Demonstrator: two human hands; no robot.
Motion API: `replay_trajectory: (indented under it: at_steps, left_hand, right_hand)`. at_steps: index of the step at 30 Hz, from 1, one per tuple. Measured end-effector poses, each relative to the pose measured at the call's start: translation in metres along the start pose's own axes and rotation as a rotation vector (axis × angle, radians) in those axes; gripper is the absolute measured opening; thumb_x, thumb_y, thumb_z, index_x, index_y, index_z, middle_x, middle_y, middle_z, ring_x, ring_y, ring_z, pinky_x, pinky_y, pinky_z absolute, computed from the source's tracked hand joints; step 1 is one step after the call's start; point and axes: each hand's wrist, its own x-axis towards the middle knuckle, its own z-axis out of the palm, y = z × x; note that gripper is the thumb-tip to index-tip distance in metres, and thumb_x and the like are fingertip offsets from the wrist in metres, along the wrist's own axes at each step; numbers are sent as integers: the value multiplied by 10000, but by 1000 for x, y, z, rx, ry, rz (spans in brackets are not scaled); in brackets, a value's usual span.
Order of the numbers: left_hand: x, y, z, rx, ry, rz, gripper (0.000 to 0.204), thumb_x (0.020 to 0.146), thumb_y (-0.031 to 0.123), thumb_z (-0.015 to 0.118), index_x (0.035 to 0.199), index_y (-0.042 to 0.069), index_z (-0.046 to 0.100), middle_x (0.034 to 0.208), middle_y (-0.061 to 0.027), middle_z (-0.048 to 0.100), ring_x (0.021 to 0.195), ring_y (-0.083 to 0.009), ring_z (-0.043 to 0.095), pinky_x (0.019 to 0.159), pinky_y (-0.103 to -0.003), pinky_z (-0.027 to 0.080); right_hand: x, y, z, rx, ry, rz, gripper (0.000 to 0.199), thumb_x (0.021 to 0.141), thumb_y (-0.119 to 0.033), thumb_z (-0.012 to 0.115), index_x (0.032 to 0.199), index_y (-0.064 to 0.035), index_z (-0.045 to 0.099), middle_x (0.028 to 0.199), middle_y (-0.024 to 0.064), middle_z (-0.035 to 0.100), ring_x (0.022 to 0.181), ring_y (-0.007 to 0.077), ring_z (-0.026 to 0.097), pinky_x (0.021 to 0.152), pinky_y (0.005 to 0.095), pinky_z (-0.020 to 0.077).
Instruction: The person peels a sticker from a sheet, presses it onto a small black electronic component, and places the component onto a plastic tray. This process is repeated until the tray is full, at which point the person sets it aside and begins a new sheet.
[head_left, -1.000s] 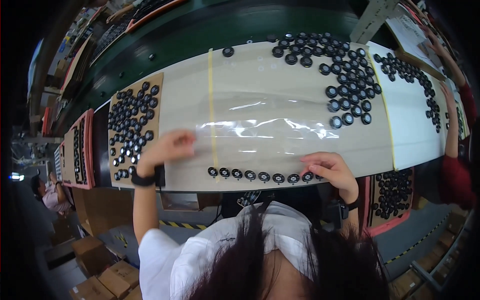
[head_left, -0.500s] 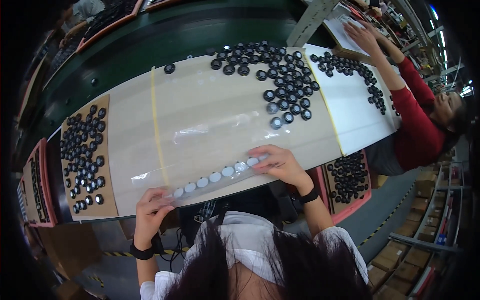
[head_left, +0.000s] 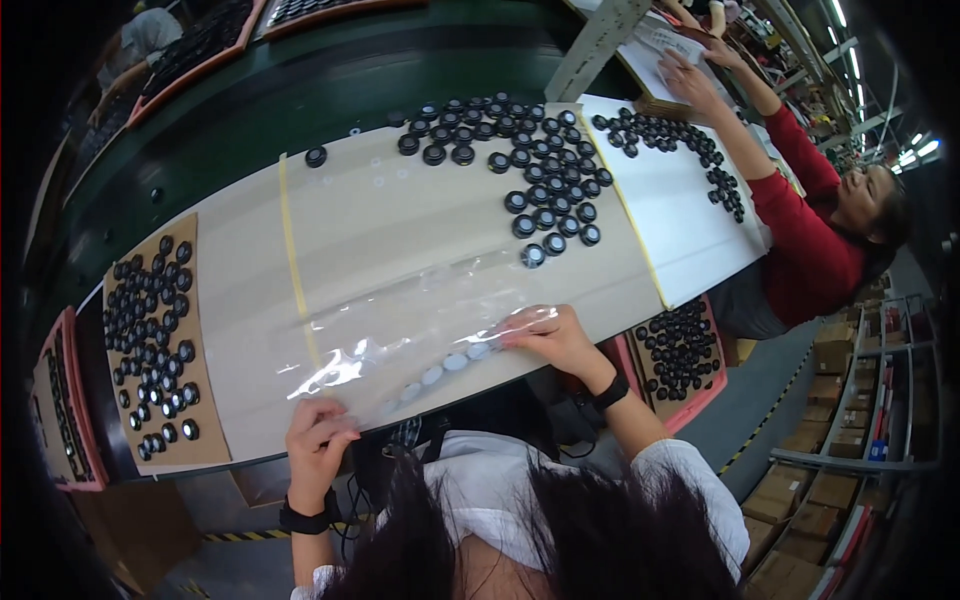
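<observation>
At the near edge of the beige work surface point(head_left: 390, 230), both my hands pinch a clear plastic film point(head_left: 350, 372). My left hand point(head_left: 318, 440) is closed on its left end, with thumb and fingers together. Its right end sits between the fingers of my right hand point(head_left: 560, 340). Along the near side of the film runs a slanting row of pale round discs point(head_left: 432, 375), some blurred and partly covered by glare. Whether the discs are stuck to the film cannot be made out. Black round caps with light centres point(head_left: 545, 218) stand in a cluster beyond my right hand.
More black caps stand on a brown cardboard sheet point(head_left: 212, 400) at left and in a pink-rimmed tray point(head_left: 700, 400) at right. A co-worker in a red sleeve point(head_left: 800, 230) reaches over papers point(head_left: 660, 50) at far right. A metal post point(head_left: 595, 50) rises behind the caps.
The film has lifted and spread further over the surface, with more glare on it. The row of discs looks dimmer and partly hidden. The whole view has shifted slightly.
</observation>
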Motion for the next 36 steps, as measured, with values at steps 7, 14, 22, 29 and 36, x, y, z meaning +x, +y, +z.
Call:
replay_trajectory:
  at_steps: [7,14,22,29,36]
  left_hand:
    - [-8,-7,10,178,166,-40,241,671,33,688,908,67,666,885,-93,516,767,-199,534,637,-263,447]
    - [-6,6,10,167,88,7,197,677,12,675,870,54,668,841,-92,547,767,-226,548,631,-304,451]
    - [3,8,7,71,92,-105,121,690,80,689,797,37,653,747,-85,566,708,-229,550,607,-294,436]
    - [-3,14,21,110,192,-153,89,693,67,689,738,17,630,725,-86,551,670,-224,532,583,-293,423]
    - [3,21,30,135,325,-142,117,690,20,679,667,3,566,697,-73,511,637,-191,498,566,-265,398]
  right_hand:
    - [2,-4,-6,-34,-86,-85,138,704,14,662,838,-10,679,869,102,658,799,172,623,709,264,491]
    - [2,-9,-1,-116,-16,-99,142,711,-64,678,852,-50,686,889,73,654,800,185,625,710,263,490]
    - [0,-8,4,-240,77,-141,131,745,-105,638,860,-63,685,819,93,657,774,220,623,693,269,490]
    - [-2,-10,16,-261,225,-108,114,746,-96,633,838,-42,676,798,100,652,738,224,619,654,261,479]
    - [4,-10,24,-270,252,-51,95,768,-105,612,816,-24,625,711,82,581,668,227,550,610,286,428]
